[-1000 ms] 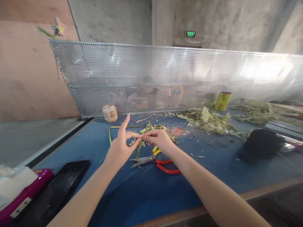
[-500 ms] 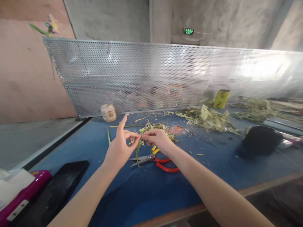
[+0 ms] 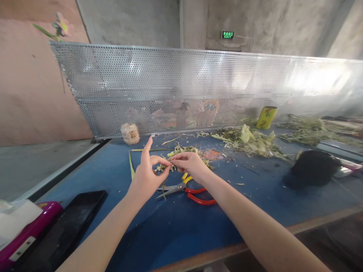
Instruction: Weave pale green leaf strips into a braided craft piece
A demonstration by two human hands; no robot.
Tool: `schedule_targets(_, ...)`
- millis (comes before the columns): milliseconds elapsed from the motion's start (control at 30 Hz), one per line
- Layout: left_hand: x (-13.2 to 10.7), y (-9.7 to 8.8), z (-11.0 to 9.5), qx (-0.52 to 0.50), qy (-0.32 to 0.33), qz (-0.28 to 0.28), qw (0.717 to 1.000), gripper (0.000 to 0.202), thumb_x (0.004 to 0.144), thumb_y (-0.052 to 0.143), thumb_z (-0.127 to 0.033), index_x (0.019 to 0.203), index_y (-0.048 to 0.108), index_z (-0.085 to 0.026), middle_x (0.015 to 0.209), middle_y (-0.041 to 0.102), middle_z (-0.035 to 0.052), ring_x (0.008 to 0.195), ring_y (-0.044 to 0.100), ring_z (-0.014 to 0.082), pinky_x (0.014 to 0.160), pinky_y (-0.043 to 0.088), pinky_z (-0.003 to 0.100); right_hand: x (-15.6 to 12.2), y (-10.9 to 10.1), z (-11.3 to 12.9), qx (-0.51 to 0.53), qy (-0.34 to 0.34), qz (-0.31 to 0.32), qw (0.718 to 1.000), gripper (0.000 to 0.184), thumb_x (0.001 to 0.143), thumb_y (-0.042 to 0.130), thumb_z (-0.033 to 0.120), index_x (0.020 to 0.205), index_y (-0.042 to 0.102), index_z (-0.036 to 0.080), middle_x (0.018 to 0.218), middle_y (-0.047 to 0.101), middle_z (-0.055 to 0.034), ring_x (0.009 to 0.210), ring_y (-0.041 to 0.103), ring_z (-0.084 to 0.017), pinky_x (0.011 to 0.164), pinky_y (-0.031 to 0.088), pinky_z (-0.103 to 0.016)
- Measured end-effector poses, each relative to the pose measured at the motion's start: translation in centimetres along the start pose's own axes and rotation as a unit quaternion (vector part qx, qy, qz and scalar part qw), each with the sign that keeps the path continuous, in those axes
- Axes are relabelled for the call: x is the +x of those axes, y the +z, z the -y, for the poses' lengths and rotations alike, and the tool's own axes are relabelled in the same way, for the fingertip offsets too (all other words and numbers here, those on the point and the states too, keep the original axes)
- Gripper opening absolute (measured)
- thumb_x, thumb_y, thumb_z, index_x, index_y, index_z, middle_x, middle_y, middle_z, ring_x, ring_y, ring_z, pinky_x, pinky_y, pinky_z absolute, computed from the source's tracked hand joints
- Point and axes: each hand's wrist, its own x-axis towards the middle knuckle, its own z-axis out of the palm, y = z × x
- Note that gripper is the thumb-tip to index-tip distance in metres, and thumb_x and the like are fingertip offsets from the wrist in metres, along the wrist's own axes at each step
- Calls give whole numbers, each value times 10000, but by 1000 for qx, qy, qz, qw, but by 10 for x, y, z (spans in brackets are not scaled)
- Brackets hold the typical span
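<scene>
Fingertips nearly meeting at the centre of the frame, the left hand (image 3: 143, 179) and right hand (image 3: 191, 165) pinch what appears to be a green strand (image 3: 164, 193), mostly hidden, its tail over the scissors (image 3: 180, 186). A slack pinch could let it slip into the scraps (image 3: 187, 152) just above; a dropped wrist could snag it on the blades.

Legible text is limited to one illuminated exit sign (image 3: 227, 35), high against the concrete wall (image 3: 272, 22). It reads "安全出口" on the upper line and "EXIT" on the lower, in green on a dark ground. The yellow cylinder (image 3: 266, 118) bears red markings; these cannot be read. The purple object (image 3: 48, 213) carries a pale strip (image 3: 22, 248) with dark marks, likewise illegible.
</scene>
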Motion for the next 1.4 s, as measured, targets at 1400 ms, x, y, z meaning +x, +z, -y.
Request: schedule_targets(1400, 4, -4, -2, -181, -93, 7, 979, 882, 665, 625, -246, 1346, 64, -266, 805, 635, 55, 723, 629, 219, 299, 435, 160, 2, -4, 1, -8, -45, 68, 997, 221, 601, 670, 330, 703, 602, 146, 592, 520, 30, 488, 439, -47, 510, 350, -205)
